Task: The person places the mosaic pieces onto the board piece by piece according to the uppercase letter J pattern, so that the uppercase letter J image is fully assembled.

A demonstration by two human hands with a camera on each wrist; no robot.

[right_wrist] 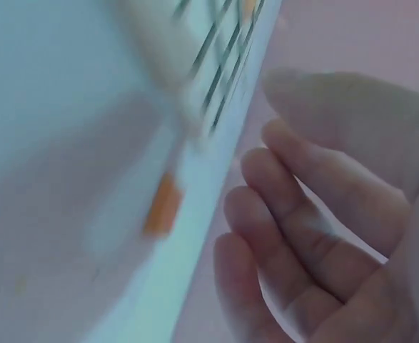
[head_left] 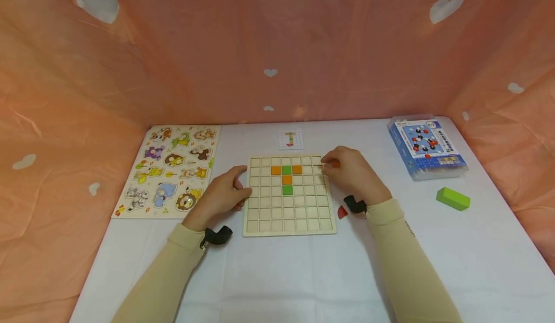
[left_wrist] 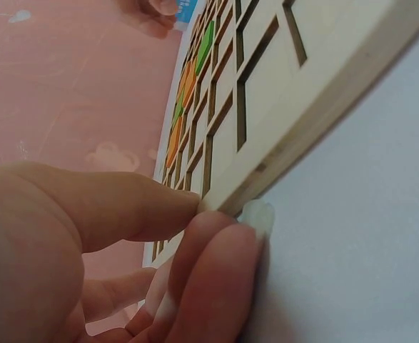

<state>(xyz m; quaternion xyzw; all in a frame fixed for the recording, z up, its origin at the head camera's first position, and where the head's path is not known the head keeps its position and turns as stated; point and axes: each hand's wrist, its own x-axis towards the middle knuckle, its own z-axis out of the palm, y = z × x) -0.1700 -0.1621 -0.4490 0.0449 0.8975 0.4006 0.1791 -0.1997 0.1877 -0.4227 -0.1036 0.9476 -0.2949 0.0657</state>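
Observation:
A wooden grid board (head_left: 264, 213) lies on the white table, with several orange and green square tiles set in its cells in a T shape. At its left edge, my left hand (head_left: 223, 192) pinches the board's rim between thumb and fingers. My right hand (head_left: 353, 171) hovers by the upper right corner, its fingers (right_wrist: 277, 229) loosely bent and holding nothing in the right wrist view. Close to that hand, an orange tile (right_wrist: 163, 205) rests on the table beside the board. A red rounded piece (head_left: 342, 212) lies right of the board, below the right hand.
Behind the board is a small pattern card (head_left: 291, 140). An animal puzzle board (head_left: 173, 171) lies at the left. A boxed molecule set (head_left: 427, 144) stands at the back right, with a green block (head_left: 453, 198) in front. An orange cloth (head_left: 277, 43) rises behind the table.

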